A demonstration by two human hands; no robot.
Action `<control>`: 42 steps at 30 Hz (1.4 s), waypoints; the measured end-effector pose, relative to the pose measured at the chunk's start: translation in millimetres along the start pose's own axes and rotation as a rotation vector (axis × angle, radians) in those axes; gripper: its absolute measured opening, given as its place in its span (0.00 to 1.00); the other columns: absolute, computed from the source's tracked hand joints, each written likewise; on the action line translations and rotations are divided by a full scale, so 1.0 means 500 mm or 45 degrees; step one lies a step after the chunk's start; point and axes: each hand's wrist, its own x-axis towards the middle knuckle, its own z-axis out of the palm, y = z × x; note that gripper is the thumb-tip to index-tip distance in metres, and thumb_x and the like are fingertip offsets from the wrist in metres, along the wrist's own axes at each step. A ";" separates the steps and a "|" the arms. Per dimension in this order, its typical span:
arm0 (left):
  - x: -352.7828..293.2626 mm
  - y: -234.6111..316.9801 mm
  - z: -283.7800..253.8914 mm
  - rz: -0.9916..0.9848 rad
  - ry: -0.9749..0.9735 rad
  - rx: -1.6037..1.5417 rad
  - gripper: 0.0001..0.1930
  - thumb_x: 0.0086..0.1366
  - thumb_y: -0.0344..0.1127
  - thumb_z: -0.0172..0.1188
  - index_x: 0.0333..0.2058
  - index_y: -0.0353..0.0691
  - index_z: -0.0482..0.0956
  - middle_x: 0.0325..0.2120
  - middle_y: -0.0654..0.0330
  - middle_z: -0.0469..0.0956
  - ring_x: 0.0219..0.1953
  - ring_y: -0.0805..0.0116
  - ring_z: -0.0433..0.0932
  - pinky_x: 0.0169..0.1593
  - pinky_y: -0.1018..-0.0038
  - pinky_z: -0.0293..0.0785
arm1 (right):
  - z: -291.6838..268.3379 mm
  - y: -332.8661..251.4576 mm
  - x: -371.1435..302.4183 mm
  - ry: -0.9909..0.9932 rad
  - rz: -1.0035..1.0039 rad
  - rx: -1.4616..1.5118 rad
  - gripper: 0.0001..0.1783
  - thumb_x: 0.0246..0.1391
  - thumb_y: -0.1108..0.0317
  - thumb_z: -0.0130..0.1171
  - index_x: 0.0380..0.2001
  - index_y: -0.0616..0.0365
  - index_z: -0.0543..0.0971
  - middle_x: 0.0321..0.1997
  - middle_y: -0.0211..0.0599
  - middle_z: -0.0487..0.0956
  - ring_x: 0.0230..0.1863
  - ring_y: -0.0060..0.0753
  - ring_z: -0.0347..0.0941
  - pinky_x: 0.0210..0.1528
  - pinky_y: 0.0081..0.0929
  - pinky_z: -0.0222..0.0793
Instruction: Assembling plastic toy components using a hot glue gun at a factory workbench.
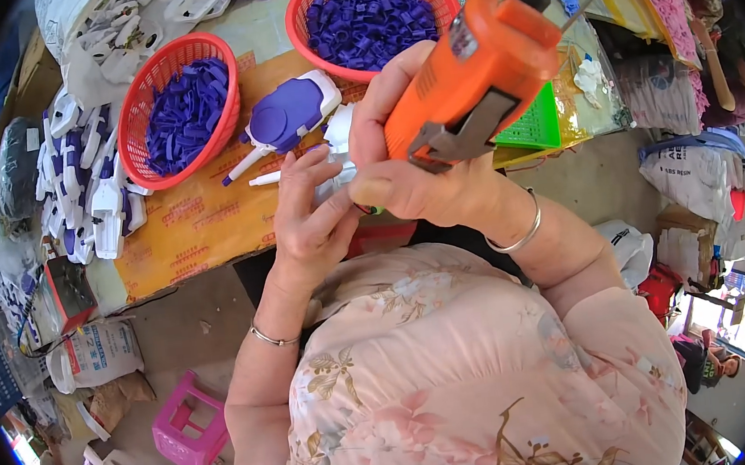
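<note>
- Orange-covered tabletop point(147, 270): red plastic baskets point(133, 134) set back from its front edge, likely freeing workspace.
- Right hand point(427, 191) wraps orange plastic tool point(484, 65), presumably steadying it.
- Left hand point(315, 215): can't tell its grip.

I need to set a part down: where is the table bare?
Lower left: the yellow sheet between the left red basket, left hand and front table edge. It is crowded farther left with white-and-purple pieces, and ahead around the purple-topped device.
</note>
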 end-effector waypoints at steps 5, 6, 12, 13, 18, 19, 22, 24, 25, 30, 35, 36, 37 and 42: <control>0.003 0.001 -0.001 0.007 0.006 -0.011 0.19 0.36 0.21 0.67 0.32 0.42 0.82 0.39 0.56 0.75 0.50 0.50 0.74 0.58 0.46 0.63 | 0.005 0.014 -0.003 0.031 0.003 -0.009 0.28 0.38 0.67 0.72 0.35 0.62 0.63 0.23 0.30 0.72 0.24 0.18 0.69 0.27 0.17 0.68; 0.004 0.001 0.000 0.004 0.009 -0.018 0.19 0.36 0.21 0.67 0.32 0.41 0.82 0.38 0.56 0.75 0.50 0.50 0.73 0.58 0.46 0.62 | 0.005 0.013 -0.002 0.026 0.002 -0.016 0.28 0.38 0.68 0.72 0.35 0.62 0.63 0.23 0.30 0.72 0.24 0.18 0.69 0.27 0.17 0.68; 0.002 0.000 0.000 0.015 -0.003 0.043 0.19 0.37 0.22 0.68 0.33 0.41 0.81 0.38 0.55 0.75 0.49 0.49 0.73 0.57 0.46 0.63 | 0.013 0.025 -0.005 0.022 -0.001 -0.036 0.30 0.38 0.68 0.72 0.43 0.63 0.66 0.27 0.27 0.74 0.27 0.17 0.70 0.31 0.17 0.68; 0.001 0.001 -0.001 0.022 -0.015 0.068 0.19 0.38 0.22 0.68 0.33 0.40 0.80 0.38 0.55 0.75 0.49 0.49 0.73 0.56 0.46 0.64 | 0.010 0.026 -0.005 -0.043 -0.029 -0.123 0.35 0.37 0.69 0.72 0.50 0.65 0.69 0.31 0.27 0.76 0.29 0.17 0.70 0.33 0.18 0.70; 0.004 0.002 0.001 0.014 0.000 0.058 0.19 0.38 0.22 0.67 0.34 0.40 0.80 0.38 0.55 0.75 0.49 0.49 0.73 0.54 0.47 0.66 | 0.017 0.020 -0.002 -0.020 -0.048 -0.079 0.32 0.37 0.68 0.73 0.47 0.64 0.70 0.30 0.27 0.76 0.29 0.17 0.71 0.33 0.19 0.71; 0.005 0.002 0.001 0.043 0.008 0.071 0.18 0.38 0.22 0.67 0.34 0.40 0.80 0.38 0.55 0.75 0.48 0.49 0.73 0.54 0.47 0.66 | 0.020 0.020 -0.003 0.019 -0.067 -0.009 0.29 0.37 0.68 0.73 0.44 0.63 0.72 0.29 0.27 0.76 0.27 0.17 0.71 0.32 0.18 0.71; 0.006 -0.001 0.008 0.016 0.030 -0.008 0.18 0.38 0.21 0.67 0.33 0.40 0.80 0.37 0.54 0.75 0.48 0.49 0.73 0.54 0.48 0.66 | 0.000 0.013 -0.004 -0.018 0.047 0.031 0.27 0.40 0.66 0.72 0.35 0.60 0.64 0.23 0.27 0.70 0.25 0.18 0.69 0.28 0.17 0.65; 0.005 -0.002 0.007 0.027 0.019 0.009 0.18 0.38 0.21 0.67 0.33 0.40 0.80 0.37 0.54 0.75 0.48 0.49 0.73 0.54 0.48 0.66 | -0.010 0.007 0.006 -0.121 -0.036 -0.058 0.29 0.40 0.65 0.73 0.35 0.60 0.62 0.23 0.30 0.71 0.24 0.20 0.69 0.27 0.18 0.67; 0.003 -0.005 0.006 0.034 0.009 0.032 0.18 0.38 0.21 0.67 0.33 0.40 0.80 0.37 0.54 0.74 0.48 0.49 0.74 0.54 0.48 0.67 | -0.004 0.005 0.007 -0.055 -0.033 0.043 0.30 0.40 0.64 0.74 0.36 0.60 0.62 0.24 0.30 0.71 0.24 0.20 0.69 0.27 0.18 0.67; 0.001 -0.006 0.009 0.011 0.017 0.015 0.18 0.38 0.21 0.66 0.32 0.39 0.80 0.37 0.54 0.75 0.48 0.49 0.74 0.54 0.48 0.66 | -0.011 0.008 0.004 -0.116 0.027 0.063 0.32 0.39 0.62 0.75 0.36 0.58 0.61 0.25 0.30 0.71 0.25 0.20 0.69 0.29 0.19 0.69; 0.008 0.002 0.006 -0.015 0.006 0.034 0.18 0.38 0.21 0.66 0.32 0.39 0.80 0.37 0.55 0.75 0.48 0.49 0.74 0.54 0.48 0.66 | -0.004 0.023 -0.007 -0.091 0.011 0.017 0.31 0.40 0.63 0.74 0.37 0.59 0.61 0.25 0.30 0.71 0.26 0.19 0.69 0.30 0.18 0.68; 0.008 0.002 0.005 -0.014 0.002 0.036 0.18 0.38 0.21 0.67 0.32 0.39 0.80 0.37 0.55 0.75 0.48 0.49 0.74 0.54 0.48 0.67 | 0.000 0.026 -0.011 -0.091 0.011 0.016 0.31 0.40 0.63 0.74 0.37 0.59 0.61 0.25 0.30 0.71 0.26 0.19 0.69 0.30 0.18 0.68; 0.007 0.002 0.005 -0.015 -0.002 0.041 0.18 0.38 0.21 0.67 0.32 0.40 0.80 0.37 0.55 0.75 0.48 0.49 0.74 0.54 0.48 0.67 | 0.008 0.031 -0.016 -0.004 0.049 0.061 0.28 0.36 0.63 0.75 0.37 0.61 0.68 0.27 0.29 0.73 0.27 0.20 0.70 0.31 0.20 0.69; 0.000 -0.002 0.003 0.020 0.005 0.040 0.18 0.37 0.22 0.68 0.33 0.40 0.80 0.37 0.55 0.75 0.48 0.49 0.74 0.53 0.47 0.68 | 0.027 0.010 -0.015 0.061 0.143 0.047 0.29 0.34 0.63 0.75 0.41 0.64 0.75 0.33 0.31 0.76 0.31 0.21 0.72 0.37 0.22 0.71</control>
